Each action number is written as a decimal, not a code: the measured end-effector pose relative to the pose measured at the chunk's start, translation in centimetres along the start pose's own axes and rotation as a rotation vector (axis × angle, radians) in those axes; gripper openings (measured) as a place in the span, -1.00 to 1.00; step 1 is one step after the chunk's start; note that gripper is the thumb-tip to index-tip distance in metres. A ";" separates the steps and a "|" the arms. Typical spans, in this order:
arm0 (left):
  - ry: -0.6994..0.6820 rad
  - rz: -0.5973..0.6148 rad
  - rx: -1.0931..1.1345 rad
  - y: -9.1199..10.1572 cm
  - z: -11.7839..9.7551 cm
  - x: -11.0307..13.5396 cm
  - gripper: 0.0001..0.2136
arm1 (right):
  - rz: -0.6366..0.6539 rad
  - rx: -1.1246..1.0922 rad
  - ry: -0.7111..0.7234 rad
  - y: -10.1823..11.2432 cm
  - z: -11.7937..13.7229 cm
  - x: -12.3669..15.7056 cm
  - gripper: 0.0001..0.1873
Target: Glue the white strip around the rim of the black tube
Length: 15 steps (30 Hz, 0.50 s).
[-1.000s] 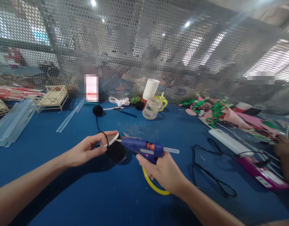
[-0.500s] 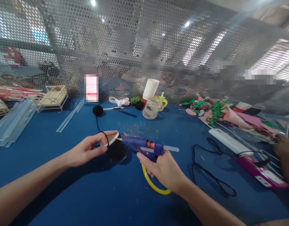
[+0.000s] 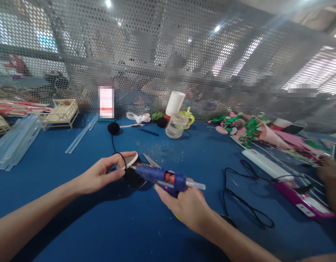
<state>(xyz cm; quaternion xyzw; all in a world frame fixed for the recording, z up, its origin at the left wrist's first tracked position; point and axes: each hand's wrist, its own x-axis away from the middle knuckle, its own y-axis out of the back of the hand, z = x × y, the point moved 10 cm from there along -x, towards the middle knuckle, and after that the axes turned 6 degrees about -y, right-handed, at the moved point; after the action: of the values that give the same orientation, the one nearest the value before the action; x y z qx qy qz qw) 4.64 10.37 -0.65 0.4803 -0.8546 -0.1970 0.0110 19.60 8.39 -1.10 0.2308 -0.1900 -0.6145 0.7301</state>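
Observation:
My left hand point(image 3: 108, 171) is closed on a cup point(image 3: 133, 180) tipped on its side, with a white rim and black yarn around its body. A strand of black yarn runs over my fingers to a small black yarn ball point(image 3: 113, 127). My right hand point(image 3: 184, 203) grips a blue hot glue gun point(image 3: 159, 178) with a clear glue stick out of its back and a red light on. The gun's nozzle is at the cup near its rim. Behind the gun a pointed metal blade point(image 3: 151, 160) shows. Part of a yellow curved piece peeks out below my right hand, mostly hidden.
Glue sticks point(image 3: 17, 142) and a small wooden rack point(image 3: 60, 113) lie at the left. Stacked paper cups point(image 3: 175, 103) and a clear jar point(image 3: 176, 126) stand at the back. A purple power strip point(image 3: 304, 198), a black cord and another person's hand point(image 3: 330, 171) are at the right.
The glue gun has shifted slightly left and down, its back end tilting lower. The metal blade has come into view, and the yellow piece is now mostly covered. My left hand stays put.

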 end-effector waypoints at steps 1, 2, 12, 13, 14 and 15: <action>0.002 0.005 0.003 0.0 0.0 0.0 -0.79 | -0.009 -0.008 -0.040 0.1 -0.4 -0.1 -0.88; 0.002 0.009 0.006 -0.1 0.0 0.0 -0.78 | -0.016 -0.010 -0.076 0.2 -0.7 -0.1 -0.87; -0.014 0.019 0.070 -0.2 -0.1 0.0 -0.78 | 0.100 -0.119 -0.109 0.7 -1.1 -1.2 -0.75; -0.015 0.018 0.075 -0.2 -0.1 0.0 -0.78 | 0.097 -0.114 -0.102 0.7 -1.0 -1.2 -0.75; -0.014 0.018 0.079 -0.3 -0.1 0.0 -0.79 | 0.094 -0.110 -0.097 0.7 -1.0 -1.3 -0.75; -0.013 0.018 0.081 -0.3 -0.1 0.0 -0.79 | 0.096 -0.109 -0.094 0.7 -1.0 -1.3 -0.76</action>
<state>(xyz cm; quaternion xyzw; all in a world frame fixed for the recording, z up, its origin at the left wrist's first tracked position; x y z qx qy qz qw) 4.90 10.24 -0.67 0.4711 -0.8664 -0.1653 -0.0125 20.48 9.89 -1.48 0.1521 -0.2010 -0.5985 0.7605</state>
